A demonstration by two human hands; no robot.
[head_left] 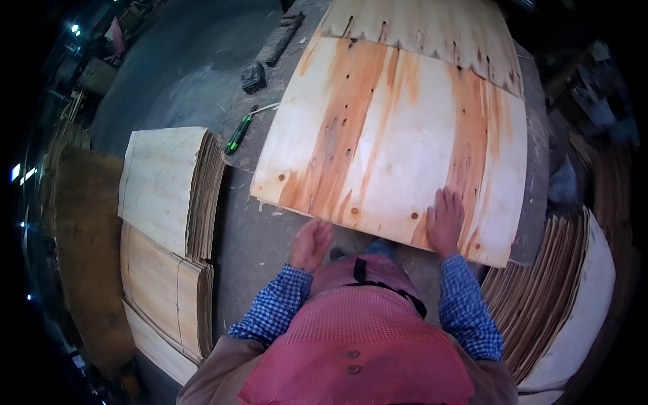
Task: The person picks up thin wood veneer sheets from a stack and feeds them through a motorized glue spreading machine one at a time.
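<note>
A wide wood veneer sheet (405,142), pale with orange-brown streaks and small knots, lies before me on top of further sheets. My right hand (445,221) rests flat on it near the front edge, fingers stretched forward. Just at that front edge, further left, is my left hand (312,246), with its fingers loosely curved and nothing visible in them. Whether its fingertips touch the edge I cannot tell. Another veneer sheet (432,27) with a jagged border and dark knots shows at the far end.
A green-handled knife or similar tool (239,135) lies left of the sheets, near a dark block (254,78) and a dark bar (286,38). Tied veneer stacks (162,182) stand at my left. Another veneer stack (547,290) stands at my right, close to my forearm.
</note>
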